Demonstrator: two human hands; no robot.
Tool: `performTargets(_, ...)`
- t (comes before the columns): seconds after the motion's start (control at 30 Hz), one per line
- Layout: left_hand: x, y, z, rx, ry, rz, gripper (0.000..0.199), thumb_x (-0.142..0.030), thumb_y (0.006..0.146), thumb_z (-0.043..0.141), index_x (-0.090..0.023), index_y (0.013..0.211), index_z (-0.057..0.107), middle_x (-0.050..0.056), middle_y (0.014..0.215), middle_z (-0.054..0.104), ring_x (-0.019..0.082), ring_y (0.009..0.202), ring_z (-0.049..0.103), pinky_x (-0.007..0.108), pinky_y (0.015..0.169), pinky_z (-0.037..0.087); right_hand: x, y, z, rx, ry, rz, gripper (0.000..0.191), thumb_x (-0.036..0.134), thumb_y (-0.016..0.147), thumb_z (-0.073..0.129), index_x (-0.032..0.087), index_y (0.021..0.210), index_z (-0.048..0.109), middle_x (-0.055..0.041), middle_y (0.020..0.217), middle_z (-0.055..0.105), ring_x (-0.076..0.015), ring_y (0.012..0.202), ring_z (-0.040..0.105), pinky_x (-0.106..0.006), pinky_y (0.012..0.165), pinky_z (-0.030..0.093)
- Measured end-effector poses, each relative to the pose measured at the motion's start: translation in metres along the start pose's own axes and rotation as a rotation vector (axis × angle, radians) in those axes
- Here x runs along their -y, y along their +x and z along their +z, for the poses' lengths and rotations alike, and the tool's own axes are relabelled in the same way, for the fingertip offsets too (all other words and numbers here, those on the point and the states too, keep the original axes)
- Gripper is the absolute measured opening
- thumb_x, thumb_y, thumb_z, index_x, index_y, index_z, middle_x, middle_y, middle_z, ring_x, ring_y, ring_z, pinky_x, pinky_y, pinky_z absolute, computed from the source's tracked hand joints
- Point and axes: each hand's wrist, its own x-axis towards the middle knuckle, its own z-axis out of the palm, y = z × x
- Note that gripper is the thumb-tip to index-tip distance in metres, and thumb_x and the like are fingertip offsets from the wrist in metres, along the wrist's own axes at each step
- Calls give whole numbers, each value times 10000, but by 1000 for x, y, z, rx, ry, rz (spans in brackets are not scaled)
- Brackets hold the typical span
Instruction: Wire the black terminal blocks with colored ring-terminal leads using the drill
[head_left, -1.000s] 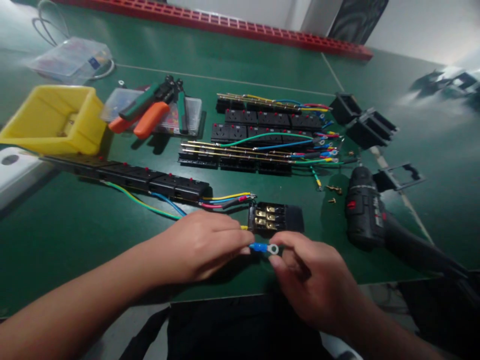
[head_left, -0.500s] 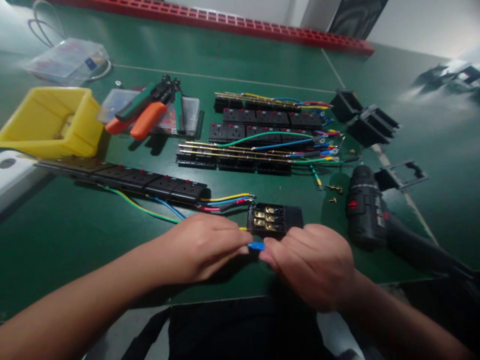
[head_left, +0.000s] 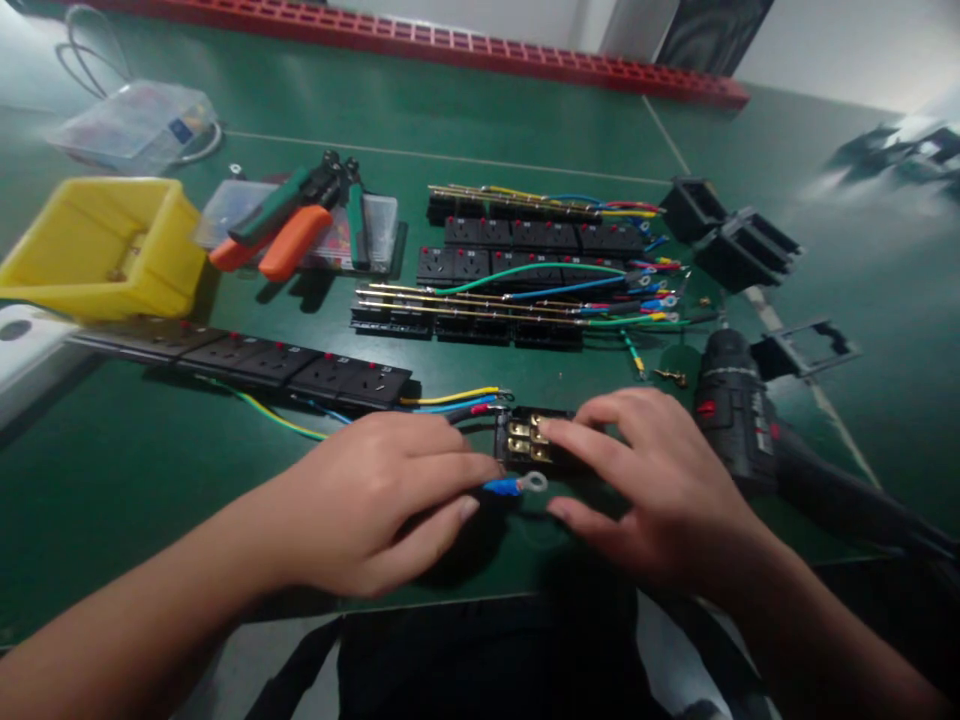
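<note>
A blue insulated ring terminal (head_left: 504, 487), its bare metal eye facing right, pokes out from my left hand (head_left: 382, 495). The fingers of that hand are bent around its wire end, the thumb a little below. Just beyond sits a black terminal block (head_left: 517, 445) with brass contacts. My right hand (head_left: 652, 475) has thumb and fingers apart. Its index fingertip is at the brass contacts, and the hand covers the block's right end. A long black socket strip (head_left: 300, 372) lies to the left, its yellow, blue and red-ended wires (head_left: 457, 400) reaching the block.
Several socket strips (head_left: 487, 265) with brass bars and wires lie ahead. A power drill (head_left: 731, 410) and black frames (head_left: 750, 245) are to the right, near small brass screws (head_left: 670, 377). Orange-and-green pliers (head_left: 296, 240) rest on a clear box beside a yellow bin (head_left: 97, 240).
My right hand has let go of the blue terminal, opened and moved up over the block. The metal eye now shows. My left hand's thumb has come down and away slightly.
</note>
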Motion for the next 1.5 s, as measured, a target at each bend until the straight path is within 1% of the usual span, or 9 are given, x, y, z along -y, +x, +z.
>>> performTargets(0.13, 8, -1, -5, -57, 193, -52, 256, -197, 952, 531, -195, 1178, 649, 56, 935, 684, 189, 847, 595, 342, 782, 453, -14, -1, 12, 100, -21, 112, 677, 476, 882, 655, 167, 1453, 467, -153, 1351, 536, -305, 1221, 503, -469, 1030, 424)
performTargets(0.5, 18, 7, 22, -44, 449, -300, 335, -355, 978, 523, -164, 1243, 594, 104, 1219, 665, 283, 1077, 579, 440, 908, 457, -29, -3, 15, 210, 163, 98, 492, 377, 950, 587, 223, 1404, 474, -75, 1344, 594, -237, 1188, 557, -431, 1012, 458)
performTargets(0.63, 17, 8, 21, -18, 439, -324, 347, -375, 959, 529, -195, 1247, 602, 83, 1172, 696, 306, 1082, 586, 477, 902, 448, -31, -4, 15, 191, 176, 111, 492, 354, 930, 618, 227, 1388, 490, -68, 1327, 603, -227, 1182, 559, -421, 1014, 453)
performTargets(0.77, 17, 6, 13, -10, 341, -319, 266, -297, 947, 527, -206, 1181, 613, 61, 1099, 695, 270, 1043, 600, 472, 915, 452, -32, -2, 16, 184, 198, 118, 497, 351, 915, 631, 239, 1378, 493, -53, 1304, 609, -220, 1163, 563, -418, 1007, 455)
performTargets(0.97, 26, -4, 0, -15, 229, -260, 340, -75, 918, 392, -218, 1056, 668, 67, 1350, 556, 213, 1186, 563, 385, 991, 489, -32, 2, 19, 169, 228, 113, 509, 323, 893, 628, 224, 1373, 490, -74, 1294, 600, -238, 1150, 553, -436, 991, 466)
performTargets(1.1, 32, -6, -5, -24, 461, -323, 218, -244, 951, 490, -244, 1086, 662, 75, 1221, 600, 281, 1066, 545, 518, 941, 483, -27, 4, 21, 165, 225, 109, 512, 329, 904, 604, 216, 1388, 482, -87, 1295, 590, -250, 1151, 545, -458, 1002, 467)
performTargets(1.23, 30, -2, -9, -25, 361, -295, 202, -174, 919, 481, -201, 1050, 631, 69, 1039, 604, 237, 985, 551, 468, 926, 495, -24, 8, 21, 181, 227, 101, 504, 336, 912, 592, 220, 1391, 483, -85, 1288, 594, -250, 1145, 548, -458, 1001, 472)
performTargets(1.37, 22, -1, -9, -280, 270, -296, 168, -131, 892, 513, -172, 1028, 604, 19, 883, 555, 158, 839, 551, 396, 934, 501, -26, 10, 20, 172, 230, 97, 493, 340, 911, 597, 227, 1379, 494, -79, 1300, 597, -247, 1150, 557, -454, 1003, 478)
performTargets(1.5, 18, -1, -8, -510, 299, -335, 196, -128, 860, 578, -180, 1044, 621, 7, 867, 523, 106, 697, 481, 275, 657, 468, -28, 10, 22, 145, 220, 116, 525, 319, 892, 622, 221, 1391, 489, -79, 1314, 593, -244, 1171, 555, -454, 1026, 472)
